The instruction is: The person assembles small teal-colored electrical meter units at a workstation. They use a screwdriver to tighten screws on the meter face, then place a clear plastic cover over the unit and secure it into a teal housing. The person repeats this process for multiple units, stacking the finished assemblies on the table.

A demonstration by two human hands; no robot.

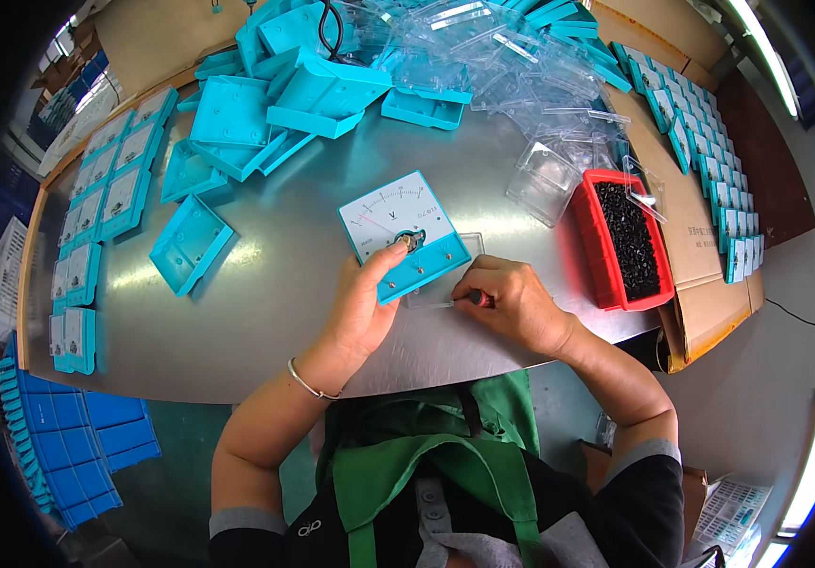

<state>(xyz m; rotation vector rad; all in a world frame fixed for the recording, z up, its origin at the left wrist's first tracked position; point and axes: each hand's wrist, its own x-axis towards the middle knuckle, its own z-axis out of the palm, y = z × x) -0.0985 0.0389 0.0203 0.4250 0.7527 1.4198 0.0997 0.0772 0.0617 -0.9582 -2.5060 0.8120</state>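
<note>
My left hand (362, 295) grips a panel meter (393, 213) by its lower edge, thumb on the face near the metal mechanism. The meter has a white dial with a curved scale, a thin red needle and a teal base with small screws. To its right, my right hand (521, 301) is closed around a short dark and red handle (479, 298); the rest of that tool is hidden. A clear plastic cover (426, 301) lies on the metal table, partly under the meter and beside my right fingers.
Teal cases (232, 112) and clear covers (545, 180) are heaped at the back. A single case (190, 246) lies left. Meters (124, 194) line the left edge; more (696, 133) stand on cardboard (673, 218) at right. A red bin (620, 241) holds small black parts.
</note>
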